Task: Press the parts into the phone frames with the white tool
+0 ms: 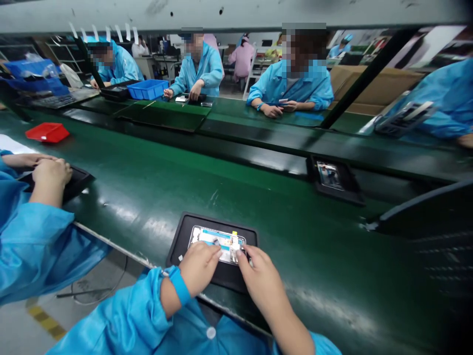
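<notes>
- The left hand (199, 268) was partly closed, with its fingertips (218, 250) on the lower edge of the device. Grip force could not be determined.
- The right hand (260, 281) was also partly closed and touched the device's lower right corner. Grip force could not be determined.
- The flat rectangular phone-like device with a pale metallic frame and blue inner strips (218, 241) lay flat in the black rectangular tray (176, 249), between both hands.
- A small yellow label (234, 233) sat on the device's upper right area. Its writing was too small to read.
- The tray rested on the smooth, glossy green conveyor surface (303, 236).
- A blue fabric wristband (179, 285) circled the left wrist, above a blue smock sleeve (121, 320).
- A second black tray holding a phone-like device (328, 177) lay to the right.
- A co-worker's two hands (50, 172) rested on a third black tray (79, 180) to the left.
- A red plastic tray (47, 132) lay farther along the surface.
</notes>
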Motion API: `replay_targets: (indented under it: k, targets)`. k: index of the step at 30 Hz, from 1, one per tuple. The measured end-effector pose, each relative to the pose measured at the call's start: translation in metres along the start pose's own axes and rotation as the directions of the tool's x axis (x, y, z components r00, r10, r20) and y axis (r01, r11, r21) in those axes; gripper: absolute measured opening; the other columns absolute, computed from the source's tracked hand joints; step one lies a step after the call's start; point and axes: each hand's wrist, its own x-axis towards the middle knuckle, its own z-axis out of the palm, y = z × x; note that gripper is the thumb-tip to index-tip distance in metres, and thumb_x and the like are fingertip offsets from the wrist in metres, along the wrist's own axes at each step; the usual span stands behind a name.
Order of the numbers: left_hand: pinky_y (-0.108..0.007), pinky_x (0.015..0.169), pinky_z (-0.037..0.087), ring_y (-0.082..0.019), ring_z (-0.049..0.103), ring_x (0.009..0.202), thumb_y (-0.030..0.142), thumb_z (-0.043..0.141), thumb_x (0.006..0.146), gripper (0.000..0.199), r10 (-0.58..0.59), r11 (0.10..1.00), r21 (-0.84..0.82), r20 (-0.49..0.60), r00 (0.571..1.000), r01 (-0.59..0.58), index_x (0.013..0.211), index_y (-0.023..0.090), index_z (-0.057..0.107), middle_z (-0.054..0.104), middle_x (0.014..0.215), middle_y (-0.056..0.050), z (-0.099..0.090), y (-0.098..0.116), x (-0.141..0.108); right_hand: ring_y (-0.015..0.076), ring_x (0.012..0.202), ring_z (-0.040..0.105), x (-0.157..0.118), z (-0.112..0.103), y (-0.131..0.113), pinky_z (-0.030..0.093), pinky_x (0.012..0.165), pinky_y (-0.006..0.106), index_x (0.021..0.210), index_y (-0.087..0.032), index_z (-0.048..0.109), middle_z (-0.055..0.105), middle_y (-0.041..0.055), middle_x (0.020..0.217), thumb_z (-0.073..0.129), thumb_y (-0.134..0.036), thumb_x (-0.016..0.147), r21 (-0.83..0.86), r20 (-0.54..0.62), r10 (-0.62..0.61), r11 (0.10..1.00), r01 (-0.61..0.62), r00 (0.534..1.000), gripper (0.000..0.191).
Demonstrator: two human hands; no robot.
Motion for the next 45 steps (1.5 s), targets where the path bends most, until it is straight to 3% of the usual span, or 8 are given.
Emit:
replay_targets:
  k: [6,12,18,23,28,30,36,45]
  targets:
    - [-0.032,0.072,0.046,-0.019,0.052,0.075,0.015,0.045,0.082,0.018,0.196,0.973,0.096,0.122,0.973,-0.208,0.084,0.018,0.062,0.058,0.07,-0.005,0.018,0.001,-0.009,0.02,0.095,0.054,-0.011,-0.012,-0.009,0.039,0.084,0.03,0.11,-0.021,0.059,0.06,0.0065,0.103,0.04,-0.036,0.085,0.199,0.409,-0.111,0.98,0.031,0.906,0.035]
    - [-0.034,0.074,0.045,-0.019,0.051,0.075,0.015,0.046,0.081,0.014,0.309,0.94,0.13,0.066,0.949,-0.315,0.083,0.017,0.06,0.057,0.07,-0.004,0.026,-0.002,-0.011,0.0214,0.079,0.055,-0.013,-0.016,-0.007,0.04,0.071,0.031,0.085,-0.02,0.064,0.061,0.0063,0.083,0.035,-0.033,0.085,0.071,0.426,-0.058,0.997,0.03,0.903,0.032]
    - [-0.032,0.072,0.045,-0.018,0.049,0.073,0.015,0.041,0.084,0.018,0.369,0.923,0.142,-0.06,0.927,-0.358,0.083,0.016,0.058,0.055,0.068,-0.003,0.029,-0.001,-0.009,0.0196,0.071,0.055,-0.007,-0.014,0.002,0.039,0.062,0.028,0.072,-0.019,0.06,0.062,0.0024,0.073,0.041,-0.043,0.081,0.253,0.431,0.026,0.956,-0.148,0.902,0.032]
    - [-0.037,0.081,0.041,-0.02,0.047,0.079,0.014,0.04,0.084,0.018,0.367,0.913,0.23,-0.101,0.925,-0.337,0.077,0.015,0.057,0.052,0.068,-0.004,0.035,0.001,-0.003,0.0106,0.042,0.042,-0.003,-0.006,0.01,0.03,0.038,0.021,0.072,-0.017,0.056,0.055,-0.0004,0.061,0.05,-0.052,0.07,0.503,0.417,0.364,0.671,-0.545,0.833,0.035]
    - [-0.042,0.094,0.031,-0.023,0.046,0.092,0.012,0.052,0.078,0.008,0.33,0.885,0.339,0.023,0.944,-0.318,0.073,0.016,0.057,0.055,0.072,-0.003,0.043,0.003,0.003,0.01,0.045,0.046,0.003,0.001,0.012,0.036,0.041,0.02,0.089,-0.017,0.052,0.056,-0.0018,0.062,0.062,-0.055,0.062,0.778,0.203,0.502,0.439,-0.45,0.841,0.048]
    - [-0.043,0.094,0.029,-0.023,0.046,0.093,0.012,0.053,0.077,0.007,0.307,0.885,0.352,0.05,0.95,-0.304,0.073,0.016,0.057,0.057,0.073,-0.003,0.043,0.003,0.003,0.0136,0.056,0.054,0.003,0.002,0.013,0.043,0.052,0.024,0.096,-0.016,0.05,0.06,0.0016,0.071,0.06,-0.059,0.064,0.809,0.075,0.518,0.467,-0.356,0.852,0.054]
    - [-0.044,0.096,0.026,-0.023,0.048,0.095,0.013,0.051,0.079,0.01,0.241,0.912,0.321,0.085,0.967,-0.255,0.075,0.017,0.059,0.06,0.075,-0.002,0.041,0.006,0.005,0.0228,0.083,0.058,-0.008,0.011,0.018,0.042,0.078,0.039,0.099,-0.016,0.048,0.064,0.009,0.084,0.037,-0.06,0.078,0.565,-0.304,0.407,0.805,-0.181,0.861,0.05]
    - [-0.046,0.099,0.023,-0.022,0.049,0.099,0.013,0.045,0.081,0.016,0.175,0.966,0.18,0.079,0.981,-0.186,0.076,0.02,0.059,0.062,0.076,0.0,0.036,0.005,0.002,0.0229,0.082,0.06,-0.01,0.005,0.02,0.047,0.074,0.037,0.101,-0.014,0.055,0.063,0.0108,0.087,0.04,-0.049,0.082,0.427,-0.237,0.292,0.888,-0.171,0.927,0.042]
